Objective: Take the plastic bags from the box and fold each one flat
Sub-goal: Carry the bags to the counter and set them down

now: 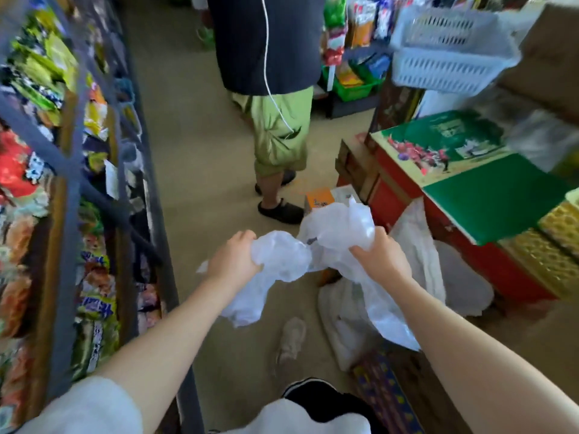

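Fingers of both your hands are curled tight into crumpled film: your left hand (pixel 233 261) grips one wad, your right hand (pixel 380 256) another, held in the air between the shelves (pixel 62 183) and the stacked cartons (pixel 488 195). I can't tell whether it's one bag (pixel 285 258) or two twisted together. Pull apart hard and the thin film could tear, or a loose tail may slip free. Below your right hand, more bags (pixel 419 245) spill on the floor. Beyond stands a person (pixel 275 89); swinging wide could brush them.
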Motion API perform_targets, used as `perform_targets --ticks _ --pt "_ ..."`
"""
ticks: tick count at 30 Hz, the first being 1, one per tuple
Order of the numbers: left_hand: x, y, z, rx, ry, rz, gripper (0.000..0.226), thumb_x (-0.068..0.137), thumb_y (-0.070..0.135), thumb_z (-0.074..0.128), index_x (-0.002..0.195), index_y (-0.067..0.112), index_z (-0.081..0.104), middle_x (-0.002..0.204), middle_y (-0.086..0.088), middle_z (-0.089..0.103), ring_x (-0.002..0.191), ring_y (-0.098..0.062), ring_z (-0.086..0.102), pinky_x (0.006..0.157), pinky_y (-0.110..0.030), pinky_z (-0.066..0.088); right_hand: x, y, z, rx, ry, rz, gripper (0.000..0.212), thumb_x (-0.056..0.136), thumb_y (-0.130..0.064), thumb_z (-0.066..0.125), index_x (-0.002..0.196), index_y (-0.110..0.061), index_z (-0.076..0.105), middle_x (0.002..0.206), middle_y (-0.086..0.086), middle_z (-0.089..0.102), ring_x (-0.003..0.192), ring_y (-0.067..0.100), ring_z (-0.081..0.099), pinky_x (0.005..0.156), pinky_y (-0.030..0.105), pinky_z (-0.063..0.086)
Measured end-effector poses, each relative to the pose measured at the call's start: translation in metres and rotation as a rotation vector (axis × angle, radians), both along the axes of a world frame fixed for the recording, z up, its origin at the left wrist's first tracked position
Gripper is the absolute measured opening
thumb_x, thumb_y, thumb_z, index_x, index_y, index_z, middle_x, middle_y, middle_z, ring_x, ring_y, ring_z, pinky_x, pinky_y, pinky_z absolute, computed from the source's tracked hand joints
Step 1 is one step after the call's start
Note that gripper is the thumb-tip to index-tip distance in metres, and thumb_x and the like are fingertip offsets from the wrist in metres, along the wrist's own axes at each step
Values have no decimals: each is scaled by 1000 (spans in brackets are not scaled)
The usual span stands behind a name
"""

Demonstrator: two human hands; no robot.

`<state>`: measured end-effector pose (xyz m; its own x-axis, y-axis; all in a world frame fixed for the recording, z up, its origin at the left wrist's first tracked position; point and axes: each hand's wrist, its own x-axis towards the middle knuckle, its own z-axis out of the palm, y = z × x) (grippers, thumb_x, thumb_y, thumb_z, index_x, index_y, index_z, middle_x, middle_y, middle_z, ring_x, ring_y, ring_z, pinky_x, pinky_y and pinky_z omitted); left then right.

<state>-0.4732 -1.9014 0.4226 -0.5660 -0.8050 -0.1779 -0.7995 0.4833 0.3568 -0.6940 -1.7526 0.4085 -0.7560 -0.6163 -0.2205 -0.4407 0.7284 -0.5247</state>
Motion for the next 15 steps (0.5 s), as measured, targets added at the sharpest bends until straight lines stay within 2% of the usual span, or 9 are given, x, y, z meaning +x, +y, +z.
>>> perform_targets --ticks 3,9,13,15 --pt "-52 -54 -8 21 28 -61 40 75 17 65 112 10 51 113 -9 54 103 -32 54 75 -38 43 -48 -43 -3 -19 4 -53 39 81 -42 53 106 -12 48 99 7 60 90 32 58 68 36 43" --pt "-175 -138 11 -3 -28 -211 33 78 16 59 109 8 51 114 -11 56 103 -32 55 75 -38 44 -140 -98 9 -5 -6 -200 49 83 -41 57 118 -9 44 112 13 59 102 35 56 72 37 42" --pt "-255 -174 28 -20 2 -317 41 80 17 59 119 11 49 122 -9 51 109 -31 52 78 -37 42 -187 -112 24 -71 10 -374 58 84 -41 57 130 -12 38 115 12 57 100 34 56 69 34 41" --pt "-293 -188 32 -20 19 -384 45 80 18 61 122 10 47 125 -10 50 111 -31 50 79 -37 41 -209 -114 31 -80 48 -456 55 84 -39 57 128 -12 38 117 12 55 97 33 55 68 35 41"
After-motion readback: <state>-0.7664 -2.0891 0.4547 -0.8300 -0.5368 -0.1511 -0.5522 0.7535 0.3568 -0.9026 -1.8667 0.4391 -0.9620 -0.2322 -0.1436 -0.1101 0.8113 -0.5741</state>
